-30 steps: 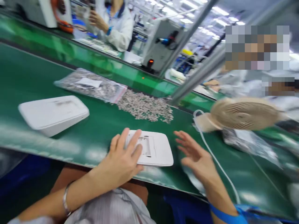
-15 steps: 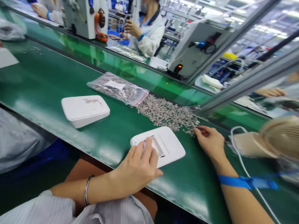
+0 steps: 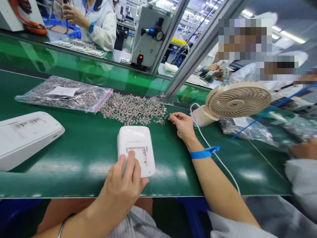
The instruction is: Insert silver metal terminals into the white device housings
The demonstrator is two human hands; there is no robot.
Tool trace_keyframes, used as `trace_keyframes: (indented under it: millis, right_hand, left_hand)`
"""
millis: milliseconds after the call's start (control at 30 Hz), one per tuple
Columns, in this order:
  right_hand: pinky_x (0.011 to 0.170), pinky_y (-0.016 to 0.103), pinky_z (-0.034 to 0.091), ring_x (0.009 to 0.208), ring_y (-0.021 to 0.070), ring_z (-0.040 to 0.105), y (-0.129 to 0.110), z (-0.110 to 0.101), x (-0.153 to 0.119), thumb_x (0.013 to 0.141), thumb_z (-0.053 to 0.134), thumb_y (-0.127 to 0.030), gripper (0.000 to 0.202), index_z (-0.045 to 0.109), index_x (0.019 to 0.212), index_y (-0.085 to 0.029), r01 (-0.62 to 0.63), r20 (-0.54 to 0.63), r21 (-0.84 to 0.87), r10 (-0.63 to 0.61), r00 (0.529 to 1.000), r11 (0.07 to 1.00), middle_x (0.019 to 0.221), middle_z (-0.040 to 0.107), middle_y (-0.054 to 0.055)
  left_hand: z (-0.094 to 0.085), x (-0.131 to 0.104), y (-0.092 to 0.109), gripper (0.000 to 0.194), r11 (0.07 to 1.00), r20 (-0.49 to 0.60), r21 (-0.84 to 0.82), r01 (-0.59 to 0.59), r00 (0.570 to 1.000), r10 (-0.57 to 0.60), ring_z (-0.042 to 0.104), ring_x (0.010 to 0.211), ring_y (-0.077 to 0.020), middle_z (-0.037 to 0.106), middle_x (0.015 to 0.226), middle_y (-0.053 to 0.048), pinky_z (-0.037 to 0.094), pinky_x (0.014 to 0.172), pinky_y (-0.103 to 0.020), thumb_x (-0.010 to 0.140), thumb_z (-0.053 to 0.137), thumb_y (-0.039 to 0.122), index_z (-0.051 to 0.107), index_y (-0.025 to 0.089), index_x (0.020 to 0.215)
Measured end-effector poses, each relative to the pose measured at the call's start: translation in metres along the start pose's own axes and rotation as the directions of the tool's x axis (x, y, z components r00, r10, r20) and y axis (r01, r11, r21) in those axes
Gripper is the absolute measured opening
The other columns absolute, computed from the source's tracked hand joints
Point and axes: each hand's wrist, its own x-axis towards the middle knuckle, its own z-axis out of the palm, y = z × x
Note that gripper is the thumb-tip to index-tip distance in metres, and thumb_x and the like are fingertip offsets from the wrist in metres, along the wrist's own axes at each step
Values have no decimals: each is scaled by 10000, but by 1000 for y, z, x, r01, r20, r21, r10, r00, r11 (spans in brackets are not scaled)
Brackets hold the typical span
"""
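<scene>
My left hand rests over a white plastic housing, its fingertips by the rectangular recess and its thumb at the near edge. The housing lies on the green work surface. Small silvery metal parts form a loose pile beyond it. Just right of the pile, my right hand has thumb and fingers pinched together; whatever is between them is too small to make out. A blue wrist strap circles that arm.
A zip bag of metal parts lies left of the pile. Another white housing sits at far left. A beige fan with a white cable stands at right. Co-workers sit across and at right; a metal post rises behind.
The view has swung right, bringing the fan fully into sight. My right hand has drawn slightly away from the pile's edge with fingers pinched. My left hand remains on the housing.
</scene>
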Motion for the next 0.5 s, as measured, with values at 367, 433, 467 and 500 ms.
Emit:
trace_keyframes:
  millis: [367,433,467,500]
  right_hand:
    - [486,204,320,481,71,414,-6,5,0,578,536,-149,69,484,597,-189,79,-14,-48,-79,997,996,483,445,-90]
    - [512,204,350,496,74,434,-6,6,3,604,513,-149,53,506,639,-188,99,-4,-57,-100,995,993,498,454,-89]
    - [525,206,362,509,75,441,-6,7,3,615,510,-153,42,512,641,-186,108,0,-60,-108,994,992,512,462,-84]
    - [537,207,369,522,76,446,-5,7,4,624,513,-159,26,516,636,-183,115,3,-63,-115,993,991,527,471,-77]
  left_hand:
    - [21,7,-18,509,961,25,-246,-125,991,135,430,1218,-369,489,1356,-74,333,879,-467,810,532,466,528,248,1269]
    - [30,4,-24,618,955,18,-220,-200,978,209,400,1250,-368,442,1394,-91,364,838,-448,809,507,429,401,222,1381]
    - [32,3,-25,649,960,26,-203,-194,979,203,390,1261,-365,421,1409,-93,376,814,-438,810,500,403,350,210,1411]
    - [35,1,-25,664,967,29,-181,-180,982,188,385,1267,-359,409,1417,-90,385,786,-426,808,499,373,320,204,1425]
